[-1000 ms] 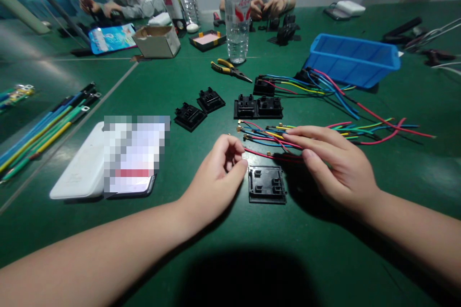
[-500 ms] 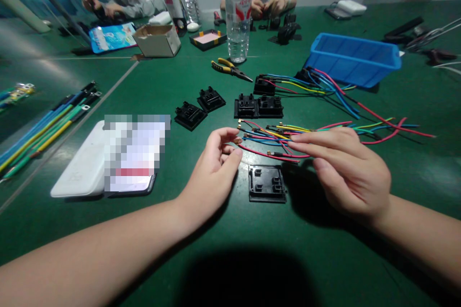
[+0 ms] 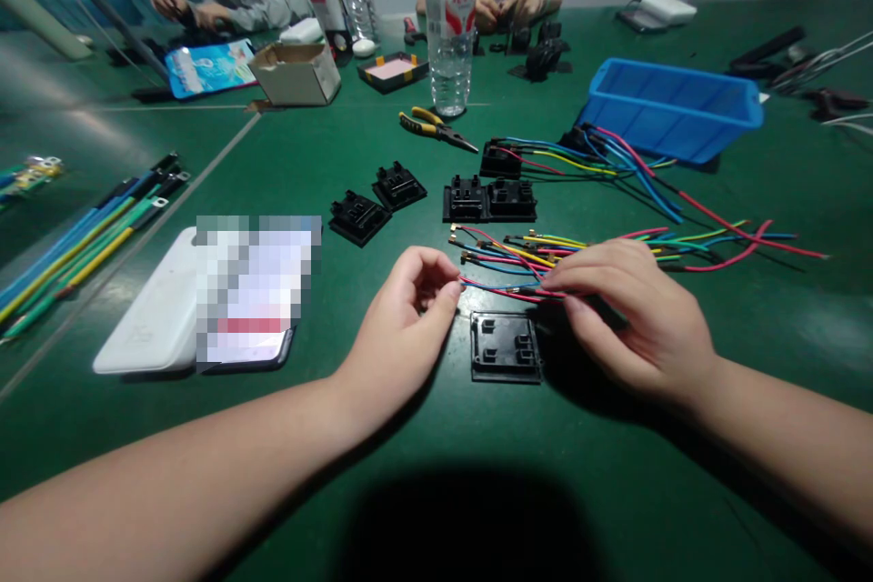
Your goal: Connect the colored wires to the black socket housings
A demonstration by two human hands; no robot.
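My left hand (image 3: pixel 421 305) is closed in a pinch at the left ends of a thin blue wire and a red wire (image 3: pixel 508 294). The fingertips hide those ends. My right hand (image 3: pixel 637 314) pinches the wires farther along, where a gold terminal shows by the fingers; which wires lie between the fingers is partly hidden. Behind both hands lies a loose bundle of coloured wires (image 3: pixel 505 241) with gold terminals. Just in front of the stretched wires, a square black plastic plate (image 3: pixel 506 347) with small raised clips lies flat on the green table (image 3: pixel 382 491).
Several black plastic housings (image 3: pixel 466 198) sit beyond the wires, with pliers (image 3: pixel 440 129) behind them. A blue bin (image 3: pixel 672 109) and wired housings stand back right. Phones (image 3: pixel 150 300) and thick cables (image 3: pixel 88 245) lie left. A water bottle (image 3: pixel 450 27) stands before two people across the table.
My right hand has moved left and down onto the wires near the plate. My left fingers have closed on wire ends, and a blue wire now stretches between the hands.
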